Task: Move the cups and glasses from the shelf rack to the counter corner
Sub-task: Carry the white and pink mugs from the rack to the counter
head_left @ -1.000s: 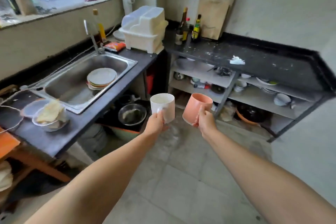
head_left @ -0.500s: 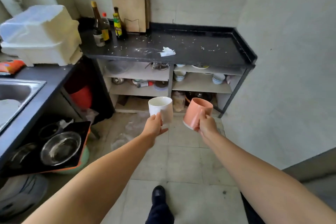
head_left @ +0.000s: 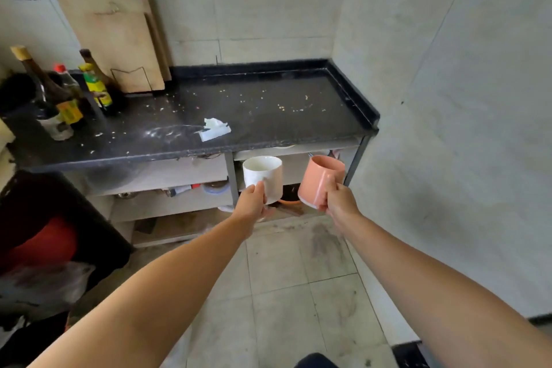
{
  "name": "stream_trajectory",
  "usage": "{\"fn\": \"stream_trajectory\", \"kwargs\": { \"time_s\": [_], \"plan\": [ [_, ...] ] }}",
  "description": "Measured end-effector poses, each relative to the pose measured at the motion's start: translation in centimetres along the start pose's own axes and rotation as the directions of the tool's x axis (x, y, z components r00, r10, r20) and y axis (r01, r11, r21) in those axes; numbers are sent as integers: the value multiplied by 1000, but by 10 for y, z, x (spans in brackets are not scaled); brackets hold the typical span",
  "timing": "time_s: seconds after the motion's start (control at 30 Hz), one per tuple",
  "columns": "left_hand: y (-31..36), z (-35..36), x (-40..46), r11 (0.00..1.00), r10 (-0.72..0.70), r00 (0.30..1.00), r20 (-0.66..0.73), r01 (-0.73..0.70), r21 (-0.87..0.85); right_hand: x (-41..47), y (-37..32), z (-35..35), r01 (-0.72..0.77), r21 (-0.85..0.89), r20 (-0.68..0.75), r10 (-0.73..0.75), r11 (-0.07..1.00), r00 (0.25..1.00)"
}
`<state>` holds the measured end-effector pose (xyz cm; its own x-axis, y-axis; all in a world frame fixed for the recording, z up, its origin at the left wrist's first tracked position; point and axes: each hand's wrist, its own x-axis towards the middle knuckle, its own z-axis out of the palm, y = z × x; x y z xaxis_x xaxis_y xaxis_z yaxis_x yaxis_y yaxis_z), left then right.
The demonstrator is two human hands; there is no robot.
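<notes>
Hidden / cut off: the handles of both cups are covered by the gripping fingers, so their shape cannot be told. The shelf rack point(head_left: 167, 203) under the counter point(head_left: 268, 116) is mostly shadowed; a few small items on its middle shelf are blurred and cannot be identified. A dark box point(head_left: 53, 218) at far left, with something red inside, is cut by the frame edge. A dark shoe tip point(head_left: 315, 361) is cut off at the bottom edge.

Left hand point(head_left: 254, 203): fingers curled round the near side of the white cup point(head_left: 263, 176); gripping it.

Right hand point(head_left: 339, 202): fingers curled round the near side of the pink cup point(head_left: 321, 179); gripping it.

White cup, location: held in the air in front of the rack's right bay, below the counter's front edge; not touching the counter.

White cup, orientation: long axis close to upright, mouth up, tipped slightly away from the person.

Pink cup, location: just to the right of the white cup, apart from it, near the rack's right leg.

Pink cup, orientation: long axis tilted, mouth up and leaning to the right; pale base toward the hand.

Counter: dark top, scattered crumbs, a crumpled white tissue point(head_left: 215, 128) near the front middle.

Back left: bottles point(head_left: 71, 92) grouped together; a wooden cutting board point(head_left: 113, 30) leans on the wall.
</notes>
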<state>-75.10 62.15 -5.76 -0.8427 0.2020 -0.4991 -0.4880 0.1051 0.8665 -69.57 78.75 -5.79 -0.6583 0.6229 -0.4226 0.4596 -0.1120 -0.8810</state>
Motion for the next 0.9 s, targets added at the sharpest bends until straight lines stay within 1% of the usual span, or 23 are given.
{"fn": "stream_trajectory", "kwargs": {
  "time_s": [0.17, 0.27, 0.33, 0.43, 0.5, 0.57, 0.77, 0.9],
  "plan": [
    [45, 34, 69, 999, 40, 999, 35, -40, 5, 76, -43, -1, -29, 24, -41, 30, 999, 999],
    [71, 57, 121, 998, 41, 997, 60, -44, 47, 131, -69, 0, -44, 28, -54, 45, 999, 998],
    [89, 73, 153, 997, 54, 997, 57, -58, 57, 168, -84, 0, -27, 43, -42, 29, 999, 999],
    [116, 102, 206, 991, 92, 995, 42, -95, 90, 228, -112, -1, -4, -6, 1, 4, 1000, 1000],
    [134, 117, 238, 997, 72, 996, 46, -73, 32, 264, -133, -1, 22, -26, 17, -21, 999, 1000],
    [151, 129, 269, 999, 41, 998, 41, -41, 15, 297, -154, 0, 36, -31, 31, -35, 999, 999],
    [198, 155, 354, 998, -13, 1000, 28, 11, 68, 390, -199, 16, 57, -57, 76, -52, 997, 996],
    [225, 171, 417, 998, -31, 996, 81, 26, 59, 450, -220, 31, 56, -74, 53, -52, 996, 997]
  ]
}}
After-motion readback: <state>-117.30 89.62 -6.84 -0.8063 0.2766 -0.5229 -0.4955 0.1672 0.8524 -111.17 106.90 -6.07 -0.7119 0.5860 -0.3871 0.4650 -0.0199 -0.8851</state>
